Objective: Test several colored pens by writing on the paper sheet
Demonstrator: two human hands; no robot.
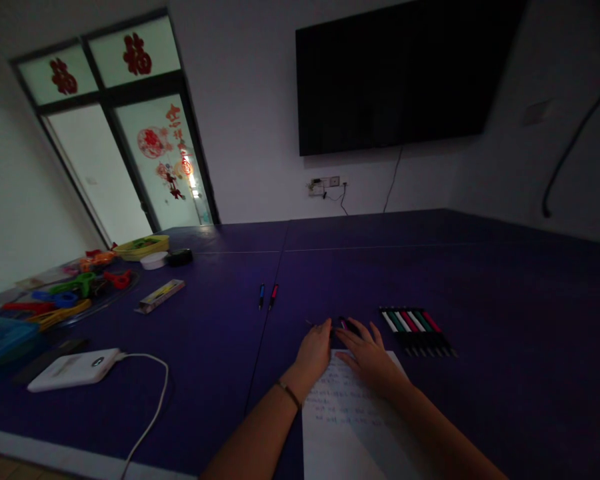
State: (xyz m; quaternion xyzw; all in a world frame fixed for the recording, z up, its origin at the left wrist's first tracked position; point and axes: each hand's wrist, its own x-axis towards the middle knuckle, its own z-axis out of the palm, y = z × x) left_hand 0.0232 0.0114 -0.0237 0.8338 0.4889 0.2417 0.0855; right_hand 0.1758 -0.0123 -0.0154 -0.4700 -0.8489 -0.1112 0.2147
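My left hand [316,348] is closed at the top edge of a handwritten sheet of paper [350,443], and a thin dark tip pokes out on its left side. My right hand [370,353] meets it there, thumb and forefinger bent inward against the left fingers. What they grip is mostly hidden. Just behind the right fingers a dark piece with a purple part [343,324] shows. To the right lies a neat row of several pens [415,330] with white, green and red barrels. Left of my hands rest a blue pen [261,296] and a red pen [273,297].
A white power bank [75,370] with a cable [164,393] lies on the purple table [220,320] at the left. Beyond it are a narrow box [161,296], a yellow basket [143,248], a blue container [5,341] and colourful plastic toys [75,287]. A television [395,80] hangs ahead.
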